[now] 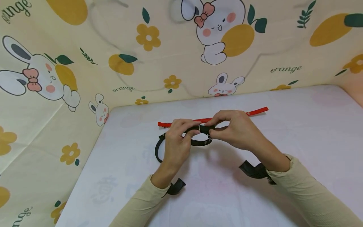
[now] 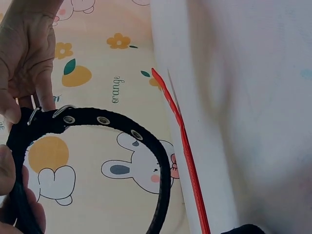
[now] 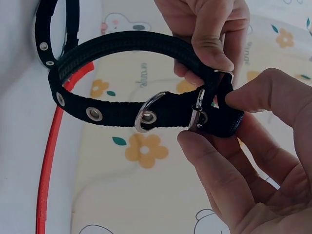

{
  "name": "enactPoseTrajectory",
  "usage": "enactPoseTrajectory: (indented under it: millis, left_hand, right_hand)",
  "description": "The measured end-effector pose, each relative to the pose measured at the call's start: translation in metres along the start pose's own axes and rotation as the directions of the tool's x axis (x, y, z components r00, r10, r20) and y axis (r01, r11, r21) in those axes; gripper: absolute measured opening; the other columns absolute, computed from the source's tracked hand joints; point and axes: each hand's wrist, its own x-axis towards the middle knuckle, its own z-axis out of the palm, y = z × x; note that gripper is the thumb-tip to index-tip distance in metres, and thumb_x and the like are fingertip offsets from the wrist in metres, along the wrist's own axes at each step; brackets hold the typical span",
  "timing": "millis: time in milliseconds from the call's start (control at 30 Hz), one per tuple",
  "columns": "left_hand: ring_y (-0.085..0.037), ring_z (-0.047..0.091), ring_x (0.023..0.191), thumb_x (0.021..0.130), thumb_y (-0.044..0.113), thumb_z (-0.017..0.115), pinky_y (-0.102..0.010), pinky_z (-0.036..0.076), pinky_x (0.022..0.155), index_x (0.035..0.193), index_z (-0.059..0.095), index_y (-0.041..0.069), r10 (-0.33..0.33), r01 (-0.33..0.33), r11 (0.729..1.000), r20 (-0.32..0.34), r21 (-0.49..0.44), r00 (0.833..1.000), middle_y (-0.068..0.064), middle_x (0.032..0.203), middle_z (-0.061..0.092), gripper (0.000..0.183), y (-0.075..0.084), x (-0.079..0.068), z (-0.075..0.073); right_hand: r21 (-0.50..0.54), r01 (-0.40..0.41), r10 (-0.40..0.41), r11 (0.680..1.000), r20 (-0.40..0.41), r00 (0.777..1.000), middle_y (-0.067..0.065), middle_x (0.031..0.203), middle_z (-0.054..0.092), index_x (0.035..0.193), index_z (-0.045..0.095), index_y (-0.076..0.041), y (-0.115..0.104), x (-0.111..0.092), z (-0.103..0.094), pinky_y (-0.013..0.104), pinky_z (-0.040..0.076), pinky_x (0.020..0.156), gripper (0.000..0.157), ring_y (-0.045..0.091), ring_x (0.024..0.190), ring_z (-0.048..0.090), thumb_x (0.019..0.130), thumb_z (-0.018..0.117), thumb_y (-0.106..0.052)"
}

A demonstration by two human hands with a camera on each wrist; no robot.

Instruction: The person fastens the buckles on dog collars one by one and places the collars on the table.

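A black dog collar (image 1: 201,142) is buckled into a loop and held up in both hands over the table. In the right wrist view its strap shows metal eyelets, with a D-ring (image 3: 145,117) near the metal buckle (image 3: 197,112). My left hand (image 1: 178,142) grips the strap, thumb below and fingers above. My right hand (image 1: 238,130) pinches the strap at the buckle end, thumb and index finger close to the metal. Behind the hands lies a red strap (image 1: 257,111), stretched across the table and partly hidden by them.
Another black loop (image 1: 157,151) with eyelets lies left of my left hand, partly covered by it. Dark bands (image 1: 252,170) hang at both wrists. The white tabletop (image 1: 198,195) ends at a cream cloth (image 1: 153,69) printed with rabbits and oranges.
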Motion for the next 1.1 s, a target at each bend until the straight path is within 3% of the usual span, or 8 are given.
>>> enactPoseTrajectory:
  millis: [233, 367, 533, 700, 833, 967, 1100]
  left_hand:
    - [-0.017, 0.060, 0.101, 0.083, 0.013, 0.077, -0.025, 0.053, 0.078, 0.103, 0.077, 0.007, 0.013, -0.013, 1.000, -0.007, -0.019, 1.000, -0.006, 0.100, 0.071, 0.021, -0.002, 0.002, -0.003]
    - [-0.016, 0.061, 0.102, 0.083, 0.013, 0.077, -0.024, 0.054, 0.080, 0.102, 0.078, 0.008, -0.023, 0.021, 0.998, -0.050, -0.053, 0.998, -0.005, 0.100, 0.073, 0.020, -0.001, 0.002, -0.005]
    - [-0.016, 0.062, 0.103, 0.082, 0.012, 0.077, -0.024, 0.055, 0.084, 0.103, 0.077, 0.008, -0.081, 0.070, 0.987, -0.072, -0.144, 0.994, -0.006, 0.101, 0.074, 0.021, -0.002, 0.003, -0.006]
    - [-0.015, 0.065, 0.105, 0.083, 0.014, 0.078, -0.032, 0.054, 0.094, 0.106, 0.076, 0.008, -0.152, 0.144, 0.975, -0.033, -0.171, 0.988, -0.007, 0.102, 0.075, 0.023, -0.001, 0.006, -0.010]
    - [-0.013, 0.066, 0.106, 0.085, 0.014, 0.077, -0.036, 0.051, 0.096, 0.107, 0.075, 0.012, -0.231, 0.233, 0.962, 0.033, -0.142, 0.972, -0.003, 0.104, 0.075, 0.022, 0.001, 0.009, -0.014]
    - [-0.016, 0.067, 0.103, 0.087, 0.009, 0.074, -0.037, 0.051, 0.094, 0.109, 0.071, 0.012, -0.300, 0.317, 0.930, 0.112, -0.188, 0.947, -0.003, 0.108, 0.075, 0.022, 0.000, 0.012, -0.016]
    - [-0.017, 0.063, 0.101, 0.089, 0.009, 0.072, -0.035, 0.047, 0.088, 0.110, 0.069, 0.012, -0.363, 0.386, 0.902, 0.142, -0.196, 0.921, -0.002, 0.109, 0.073, 0.022, 0.000, 0.014, -0.017]
  right_hand:
    - [0.052, 0.047, -0.048, 0.998, 0.014, 0.999, -0.005, 0.102, 0.074, 0.101, 0.077, -0.024, 0.004, 0.004, 0.001, 0.032, 0.059, 0.087, 0.017, 0.012, 0.097, 0.068, 0.086, 0.075, -0.017]
    - [0.014, 0.092, -0.092, 0.996, 0.032, 0.995, -0.007, 0.112, 0.070, 0.114, 0.072, -0.025, 0.007, 0.004, 0.003, 0.039, 0.054, 0.095, 0.030, 0.013, 0.104, 0.064, 0.085, 0.080, -0.030]
    - [-0.009, 0.093, -0.092, 0.996, 0.075, 0.993, -0.007, 0.101, 0.071, 0.115, 0.072, -0.026, 0.009, 0.006, 0.006, 0.031, 0.056, 0.083, 0.032, 0.010, 0.094, 0.065, 0.085, 0.080, -0.033]
    - [0.008, 0.072, -0.072, 0.997, 0.036, 0.997, -0.006, 0.093, 0.072, 0.107, 0.076, -0.028, 0.008, 0.005, 0.004, 0.025, 0.057, 0.076, 0.022, 0.010, 0.085, 0.067, 0.087, 0.078, -0.034]
    - [0.016, 0.078, -0.078, 0.997, 0.024, 0.997, -0.007, 0.094, 0.072, 0.107, 0.076, -0.028, 0.008, 0.005, 0.002, 0.024, 0.057, 0.079, 0.021, 0.010, 0.088, 0.065, 0.087, 0.077, -0.036]
    - [-0.009, 0.090, -0.090, 0.996, 0.014, 0.996, -0.007, 0.097, 0.072, 0.109, 0.076, -0.026, 0.008, 0.006, 0.001, 0.025, 0.057, 0.081, 0.023, 0.010, 0.089, 0.065, 0.088, 0.077, -0.035]
    - [-0.044, 0.093, -0.094, 0.995, -0.007, 0.996, -0.005, 0.097, 0.072, 0.111, 0.076, -0.022, 0.009, 0.006, -0.004, 0.028, 0.056, 0.082, 0.026, 0.011, 0.089, 0.064, 0.088, 0.077, -0.033]
